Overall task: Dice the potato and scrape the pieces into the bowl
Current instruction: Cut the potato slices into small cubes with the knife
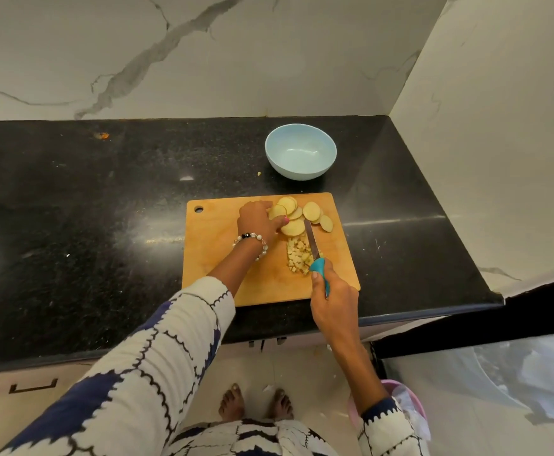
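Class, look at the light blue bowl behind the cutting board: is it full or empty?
Empty. The bowl shows only its bare pale inside; the diced potato lies on the cutting board.

White marble walls with grey veins meet in a corner at 1 o'clock, behind a black speckled tabletop that shows bright glints of light. At 6 o'clock lies a pale glossy tiled floor, with a pink bin at 5 o'clock.
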`<action>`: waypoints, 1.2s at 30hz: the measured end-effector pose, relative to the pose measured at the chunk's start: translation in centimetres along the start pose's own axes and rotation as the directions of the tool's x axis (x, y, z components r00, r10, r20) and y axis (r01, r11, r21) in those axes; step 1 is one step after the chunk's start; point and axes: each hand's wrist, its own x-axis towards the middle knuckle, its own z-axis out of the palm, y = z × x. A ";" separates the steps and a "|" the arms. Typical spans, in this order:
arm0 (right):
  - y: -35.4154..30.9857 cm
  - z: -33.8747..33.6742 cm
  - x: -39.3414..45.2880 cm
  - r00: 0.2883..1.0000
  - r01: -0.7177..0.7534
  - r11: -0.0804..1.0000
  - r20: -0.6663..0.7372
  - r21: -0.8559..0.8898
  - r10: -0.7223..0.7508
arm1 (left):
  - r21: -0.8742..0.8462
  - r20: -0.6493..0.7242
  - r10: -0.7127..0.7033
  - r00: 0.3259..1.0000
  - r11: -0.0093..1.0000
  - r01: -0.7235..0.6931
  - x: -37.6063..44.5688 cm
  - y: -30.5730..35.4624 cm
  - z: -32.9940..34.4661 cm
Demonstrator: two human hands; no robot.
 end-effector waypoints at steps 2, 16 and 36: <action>0.1 0.0 0.1 1.000 -0.001 1.000 0.000 0.011 0.001 | 0.045 0.005 -0.016 1.000 0.999 0.016 0.6 0.1 0.2; -0.5 0.3 0.4 0.997 0.075 0.995 0.028 0.061 -0.076 | -0.236 -0.036 -0.031 0.999 0.972 0.021 -0.5 -1.7 -1.7; -2.4 4.8 -2.2 0.975 0.153 0.943 0.199 -0.297 -0.096 | 0.349 0.150 0.174 0.973 0.912 -0.216 -4.2 -6.1 -3.3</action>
